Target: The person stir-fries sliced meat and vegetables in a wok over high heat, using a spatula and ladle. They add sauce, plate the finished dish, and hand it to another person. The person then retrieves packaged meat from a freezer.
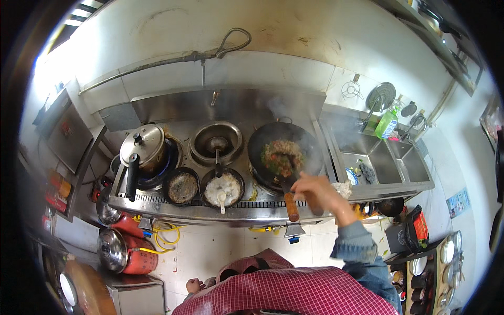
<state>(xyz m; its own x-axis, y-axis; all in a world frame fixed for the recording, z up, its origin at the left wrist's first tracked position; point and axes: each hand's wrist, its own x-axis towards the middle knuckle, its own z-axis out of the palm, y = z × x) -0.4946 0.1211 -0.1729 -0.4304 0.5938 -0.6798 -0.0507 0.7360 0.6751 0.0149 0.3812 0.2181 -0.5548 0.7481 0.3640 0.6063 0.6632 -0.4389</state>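
My right hand (319,195) grips a cooking utensil, blurred by motion, whose brown handle end sticks out below the palm. The utensil's far end reaches into diced food (281,157) with green and red bits. This food lies in a black wok (265,130) on the right burner, with steam rising around it. The wok's own wooden handle (291,206) points towards me, just left of my right hand. Low beside the red checked apron (283,291), my left hand (195,285) hangs with curled fingers; nothing shows in it.
A pressure cooker (143,143) sits over blue flame at left. Nearer are a crusted pan (183,187) and a pan of white substance (232,187) with a spoon. Behind stands a metal basin (197,138) with a ladle. A sink (388,161) adjoins at right; red gas cylinders (139,256) stand below left.
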